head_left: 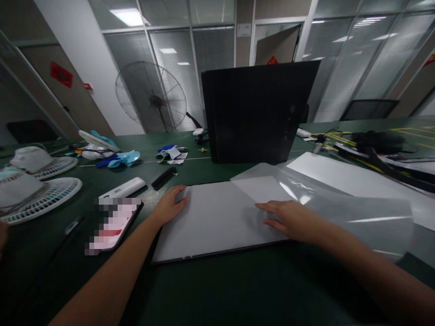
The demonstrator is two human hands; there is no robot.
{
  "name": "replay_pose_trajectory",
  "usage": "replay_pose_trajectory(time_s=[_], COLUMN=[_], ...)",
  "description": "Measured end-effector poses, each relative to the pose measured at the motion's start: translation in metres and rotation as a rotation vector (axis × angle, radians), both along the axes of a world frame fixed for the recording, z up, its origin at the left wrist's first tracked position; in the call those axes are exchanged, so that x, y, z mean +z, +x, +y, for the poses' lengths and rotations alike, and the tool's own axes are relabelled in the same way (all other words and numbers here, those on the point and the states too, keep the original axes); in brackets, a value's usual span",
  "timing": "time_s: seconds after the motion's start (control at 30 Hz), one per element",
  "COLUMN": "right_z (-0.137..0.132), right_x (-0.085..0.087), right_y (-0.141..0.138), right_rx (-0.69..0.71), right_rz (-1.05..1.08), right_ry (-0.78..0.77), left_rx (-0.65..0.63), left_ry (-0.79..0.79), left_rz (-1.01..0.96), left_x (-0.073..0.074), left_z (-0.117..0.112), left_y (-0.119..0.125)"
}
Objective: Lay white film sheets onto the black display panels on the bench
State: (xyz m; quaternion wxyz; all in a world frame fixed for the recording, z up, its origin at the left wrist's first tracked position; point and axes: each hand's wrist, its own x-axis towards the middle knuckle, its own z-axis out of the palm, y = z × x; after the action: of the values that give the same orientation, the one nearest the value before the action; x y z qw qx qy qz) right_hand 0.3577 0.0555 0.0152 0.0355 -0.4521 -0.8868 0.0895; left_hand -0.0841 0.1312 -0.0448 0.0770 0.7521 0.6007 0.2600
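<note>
Starting at the far left, two white fan grilles point(50, 192) lie on the dark green surface point(217, 290), each with a pale cap-like piece on top. Next comes a phone point(113, 224) lying flat, its screen blurred, with a white bar-shaped device point(123, 187) just behind it and a small black stick point(164, 177) beside that. The left hand point(170, 206) rests palm down on the left edge of a grey flat panel point(214, 222), near its far corner, its grip wide and holding nothing. The panel lies flat at the middle of the surface, straight before the person. Behind it a black board point(258, 113) stands upright. The right hand point(288, 219) lies flat on the panel's right part, fingers pointing left, its grip likewise wide and clasping nothing. It touches a clear film point(356, 213) that covers the panel's right end and spreads off to the right. Beyond the film lie a white sheet point(340, 176) and black cables point(377, 142).
</note>
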Motion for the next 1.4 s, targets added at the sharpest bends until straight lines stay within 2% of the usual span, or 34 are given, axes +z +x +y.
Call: replay_pose_trajectory(time_s=[0.13,0.23,0.3,0.37,0.43,0.53,0.6,0.67,0.8,1.0,1.07,1.17,1.27,1.3,1.33,1.4], right_z=[-0.020,-0.026,-0.026,-0.023,-0.019,-0.010,-0.005,0.001,0.013,0.025,0.032,0.053,0.081,0.089,0.095,0.103], right_x=[0.009,0.008,0.005,-0.001,-0.012,-0.034,-0.046,-0.052,-0.047,-0.040,-0.036,-0.029,-0.032,-0.036,-0.040,-0.050], right_y=[-0.020,-0.031,-0.034,-0.034,-0.032,-0.024,-0.017,-0.011,-0.007,-0.013,-0.007,0.030,0.095,0.119,0.141,0.175], right_rx=[0.240,0.424,0.504,0.523,0.391,-0.039,-0.225,-0.208,-0.001,0.021,0.003,-0.153,-0.435,-0.554,-0.676,-0.889], right_rz=[0.121,0.189,0.217,0.218,0.187,0.101,0.034,-0.017,0.008,0.159,0.227,0.255,0.114,0.057,0.006,-0.073], right_ry=[-0.133,-0.235,-0.281,-0.254,-0.114,0.136,0.192,0.159,0.028,-0.069,-0.096,0.035,0.309,0.357,0.372,0.284], left_rx=[-0.009,0.007,0.014,0.009,-0.004,-0.015,-0.014,-0.008,-0.010,-0.019,-0.010,0.002,0.015,0.016,0.014,0.009], left_ry=[0.005,-0.004,-0.020,-0.033,-0.036,-0.041,-0.043,-0.045,-0.047,-0.015,-0.006,-0.003,0.001,0.002,0.002,-0.001], left_rz=[0.014,-0.049,-0.066,-0.043,-0.012,-0.020,-0.047,-0.060,-0.061,-0.050,-0.055,-0.051,-0.047,-0.044,-0.041,-0.037], left_x=[-0.001,0.000,0.001,0.001,0.000,-0.002,-0.003,-0.003,-0.003,-0.004,-0.006,-0.009,-0.011,-0.011,-0.011,-0.011], left_z=[0.001,0.000,0.000,0.000,0.001,0.002,0.002,0.002,0.001,0.003,0.005,0.009,0.010,0.010,0.010,0.009], left_y=[0.001,0.001,0.001,0.001,0.001,0.002,0.001,0.001,0.000,-0.003,-0.004,-0.006,-0.006,-0.006,-0.006,-0.004])
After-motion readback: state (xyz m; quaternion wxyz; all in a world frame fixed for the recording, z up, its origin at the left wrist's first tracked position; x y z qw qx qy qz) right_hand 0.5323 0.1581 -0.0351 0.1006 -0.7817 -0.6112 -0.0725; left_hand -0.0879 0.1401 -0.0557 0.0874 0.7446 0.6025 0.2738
